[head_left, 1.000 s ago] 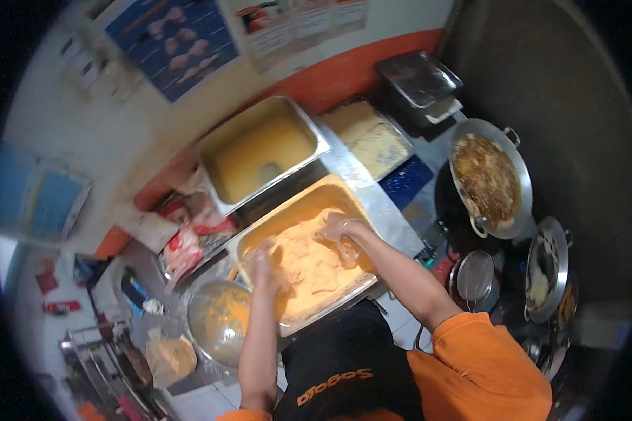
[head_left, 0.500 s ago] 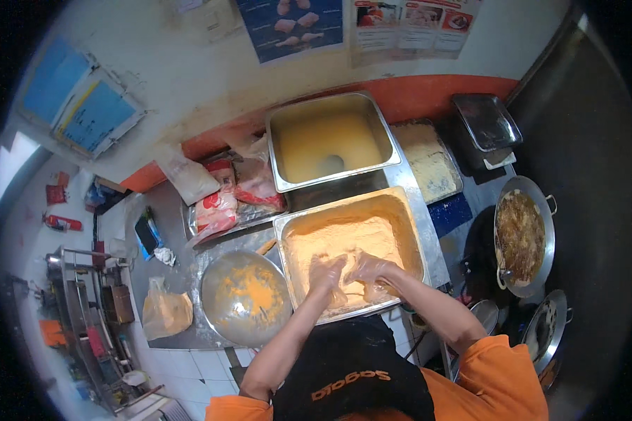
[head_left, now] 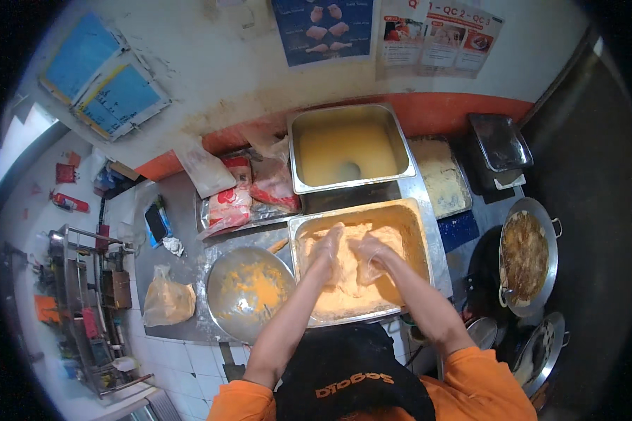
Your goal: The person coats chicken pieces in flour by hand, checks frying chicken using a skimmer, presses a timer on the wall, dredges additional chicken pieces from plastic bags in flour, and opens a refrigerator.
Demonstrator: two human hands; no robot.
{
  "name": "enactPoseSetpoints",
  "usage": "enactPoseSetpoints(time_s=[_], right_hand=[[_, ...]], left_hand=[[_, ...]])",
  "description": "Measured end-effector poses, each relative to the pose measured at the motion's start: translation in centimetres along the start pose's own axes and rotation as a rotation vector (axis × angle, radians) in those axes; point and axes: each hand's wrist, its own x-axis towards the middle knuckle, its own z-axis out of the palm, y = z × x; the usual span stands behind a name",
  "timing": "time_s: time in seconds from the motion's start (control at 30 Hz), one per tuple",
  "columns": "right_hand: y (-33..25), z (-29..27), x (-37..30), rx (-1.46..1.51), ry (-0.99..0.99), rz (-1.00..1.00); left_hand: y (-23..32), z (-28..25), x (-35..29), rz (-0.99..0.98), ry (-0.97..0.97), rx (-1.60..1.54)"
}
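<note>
Both my hands are in clear plastic gloves over a rectangular steel pan (head_left: 428, 259) of pale orange flour (head_left: 344, 298). My left hand (head_left: 328, 250) is on the left side of the flour, palm turned inward and fingers stretched toward the far side. Facing it, my right hand (head_left: 373, 254) bends inward with fingers apart, its lower part against the flour. Loose flour lies between the two hands; any piece buried in it cannot be made out. Left of the pan stands a round steel bowl (head_left: 225, 298) dusted with orange flour.
Behind the pan sits a deep steel tub (head_left: 400, 140) of yellowish liquid. Red-and-white bags (head_left: 232, 203) lie on a tray at left, near a phone (head_left: 157, 221) and a plastic bag (head_left: 168, 302). At right are a flour tray (head_left: 439, 179) and a wok of frying oil (head_left: 525, 259).
My hands have risen from low in the flour toward the pan's middle and drawn apart slightly, the left fingers now pointing farther away. The view has shifted a little.
</note>
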Motion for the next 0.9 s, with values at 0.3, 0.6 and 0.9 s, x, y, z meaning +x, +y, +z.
enactPoseSetpoints(time_s=[0.3, 0.6, 0.9], right_hand=[[-0.2, -1.4, -8.1, -0.311, -0.268, -0.133], [-2.6, -2.0, -9.2, -0.077, -0.126, -0.163], [0.0, -3.4, -0.6, -0.068, 0.065, -0.080]], left_hand=[[-8.4, -5.8, -2.2, -0.020, 0.028, -0.027], [-4.9, -3.0, -3.7, 0.047, -0.057, 0.280], [0.4, -1.5, -2.4, -0.053, -0.092, -0.063]])
